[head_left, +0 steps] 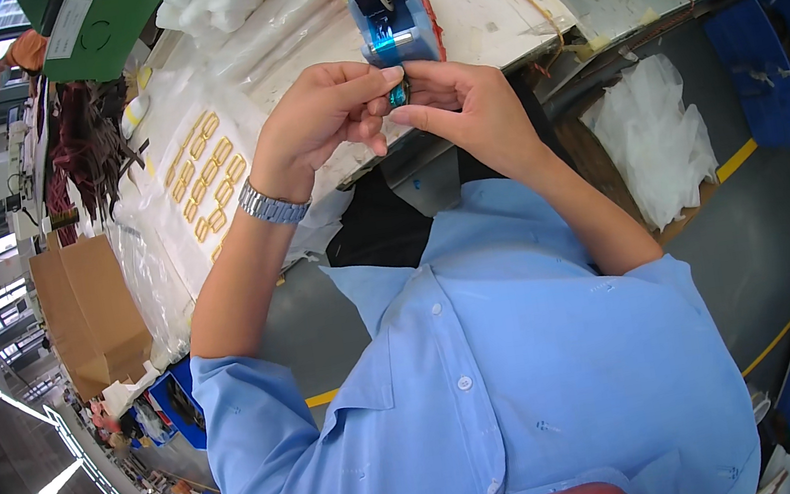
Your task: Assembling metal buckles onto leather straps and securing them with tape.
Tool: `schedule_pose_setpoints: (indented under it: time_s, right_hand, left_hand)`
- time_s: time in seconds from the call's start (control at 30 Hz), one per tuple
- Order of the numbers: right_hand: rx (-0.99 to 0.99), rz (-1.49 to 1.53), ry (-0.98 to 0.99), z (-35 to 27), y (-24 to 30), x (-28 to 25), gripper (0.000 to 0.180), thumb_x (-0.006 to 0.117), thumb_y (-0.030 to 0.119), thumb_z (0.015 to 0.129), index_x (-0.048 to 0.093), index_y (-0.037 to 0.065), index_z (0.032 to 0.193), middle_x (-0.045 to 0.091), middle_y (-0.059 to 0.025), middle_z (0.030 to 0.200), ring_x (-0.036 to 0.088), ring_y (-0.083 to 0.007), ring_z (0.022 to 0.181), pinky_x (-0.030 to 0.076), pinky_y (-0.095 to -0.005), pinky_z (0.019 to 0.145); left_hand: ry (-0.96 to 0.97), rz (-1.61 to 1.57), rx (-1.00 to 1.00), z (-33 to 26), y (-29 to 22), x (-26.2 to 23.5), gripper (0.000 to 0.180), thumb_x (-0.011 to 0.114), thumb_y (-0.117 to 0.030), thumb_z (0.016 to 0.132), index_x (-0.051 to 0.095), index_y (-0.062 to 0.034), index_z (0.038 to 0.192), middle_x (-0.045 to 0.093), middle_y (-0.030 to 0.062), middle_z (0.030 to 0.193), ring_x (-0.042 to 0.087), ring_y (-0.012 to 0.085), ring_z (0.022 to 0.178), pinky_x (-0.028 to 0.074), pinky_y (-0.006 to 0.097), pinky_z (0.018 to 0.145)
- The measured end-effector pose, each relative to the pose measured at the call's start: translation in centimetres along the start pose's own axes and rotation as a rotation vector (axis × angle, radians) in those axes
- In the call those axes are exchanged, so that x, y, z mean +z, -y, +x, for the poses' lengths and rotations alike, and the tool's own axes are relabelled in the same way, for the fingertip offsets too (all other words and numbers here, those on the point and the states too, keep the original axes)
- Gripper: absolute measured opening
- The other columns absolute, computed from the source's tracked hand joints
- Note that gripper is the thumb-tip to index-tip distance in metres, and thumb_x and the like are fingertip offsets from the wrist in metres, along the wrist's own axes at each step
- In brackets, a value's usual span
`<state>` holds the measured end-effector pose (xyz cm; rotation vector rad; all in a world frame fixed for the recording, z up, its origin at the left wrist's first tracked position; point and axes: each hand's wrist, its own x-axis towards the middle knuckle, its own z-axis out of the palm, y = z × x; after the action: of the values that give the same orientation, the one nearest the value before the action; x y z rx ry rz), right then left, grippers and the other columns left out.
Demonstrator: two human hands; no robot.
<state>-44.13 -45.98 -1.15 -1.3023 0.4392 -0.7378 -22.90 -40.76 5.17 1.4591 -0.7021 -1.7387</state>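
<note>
While the left hand (pixel 321 116) pinches a shiny blue strip (pixel 399 95) at its fingertips, the right hand (pixel 477 114) curls narrowly beside it, its grip indeterminable; the strip lies just before the tape dispenser (pixel 420 16).

Wearing a light-blue, button-front shirt (pixel 584 372) with short sleeves (pixel 250 404), plus a silver metal-link watch (pixel 272 204) on the left wrist (pixel 281 170).

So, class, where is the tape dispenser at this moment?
In the head view, the tape dispenser sits on the white worktop at the top, slightly right of centre, just beyond the left hand and right hand.
</note>
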Motion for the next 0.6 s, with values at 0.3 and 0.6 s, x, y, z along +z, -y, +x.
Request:
schedule_pose_setpoints:
  time_s: [0.3, 0.6]
  right_hand:
    - [0.078, 0.242, -0.064, -0.1, 0.6, 1.1, 0.038, 0.078, 0.013, 0.098, 0.07, -0.009, 0.128, 0.08, -0.0099, 0.107, 0.075, -0.0111, 0.097, 0.059, -0.0251, 0.086]
    - [0.141, 0.164, -0.079, 0.0, 1.6, 0.7, 0.036, 0.077, 0.015, 0.099, 0.072, -0.008, 0.126, 0.08, -0.012, 0.103, 0.076, -0.0124, 0.092, 0.062, -0.0257, 0.081]
  left_hand:
    - [-0.516, 0.885, 0.824, -4.2, 2.0, 5.2, 0.026, 0.073, 0.0, 0.094, 0.071, 0.0018, 0.12, 0.071, 0.0079, 0.094, 0.072, 0.0143, 0.079, 0.062, 0.029, 0.073]
    - [-0.593, 1.123, 1.027, -3.4, 3.9, 6.5, 0.039, 0.074, 0.006, 0.087, 0.068, -0.0013, 0.126, 0.072, 0.0141, 0.098, 0.074, 0.0281, 0.085, 0.06, 0.036, 0.074]
